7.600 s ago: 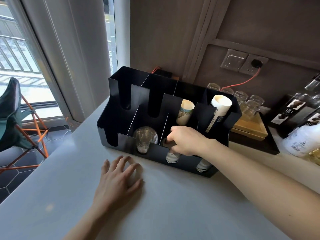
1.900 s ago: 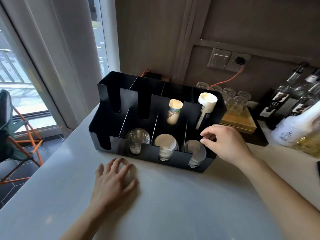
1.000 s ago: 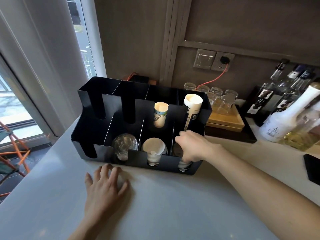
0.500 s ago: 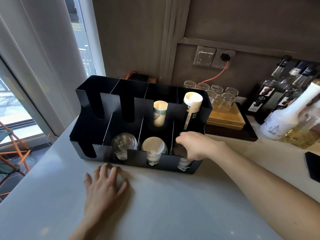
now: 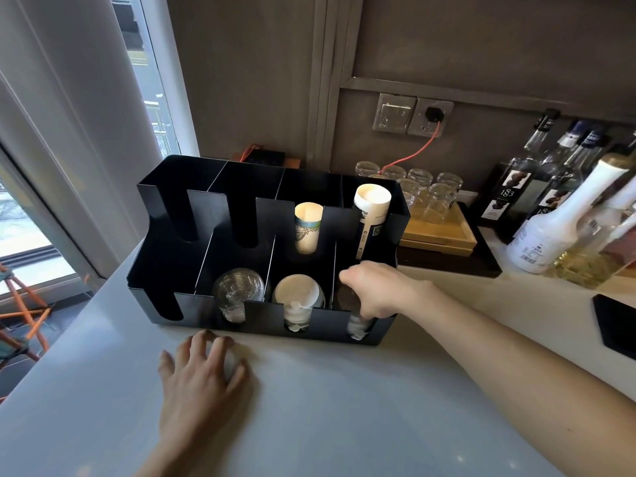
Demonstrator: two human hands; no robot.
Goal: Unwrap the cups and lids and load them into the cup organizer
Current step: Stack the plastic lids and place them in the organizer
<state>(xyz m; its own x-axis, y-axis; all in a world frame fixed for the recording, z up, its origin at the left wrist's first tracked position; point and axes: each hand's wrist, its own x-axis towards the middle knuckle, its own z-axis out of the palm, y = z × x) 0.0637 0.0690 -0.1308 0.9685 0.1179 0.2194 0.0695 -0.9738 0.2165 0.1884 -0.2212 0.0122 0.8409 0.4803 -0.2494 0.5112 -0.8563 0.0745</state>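
Note:
The black cup organizer (image 5: pixel 172 263) stands on the white counter. Its front row holds clear lids (image 5: pixel 237 294), white lids (image 5: pixel 297 297) and, in the right slot, a stack of clear lids (image 5: pixel 356 327). Two back slots hold paper cup stacks, a short one (image 5: pixel 307 227) and a taller one (image 5: pixel 371 215). My right hand (image 5: pixel 378 290) reaches into the front right slot, fingers curled around the lids there. My left hand (image 5: pixel 201 380) lies flat on the counter in front of the organizer, fingers spread.
Upturned glasses (image 5: pixel 430 191) sit on a wooden tray (image 5: pixel 444 235) right of the organizer. Syrup and liquor bottles (image 5: pixel 557 218) crowd the far right. A black pad (image 5: pixel 616 325) lies at the right edge. A window and an orange folding chair (image 5: pixel 20 311) are to the left.
My right hand went from beside the organizer's right end into the front right slot and stays on the lids there. The left hand has kept still. The view has shifted slightly.

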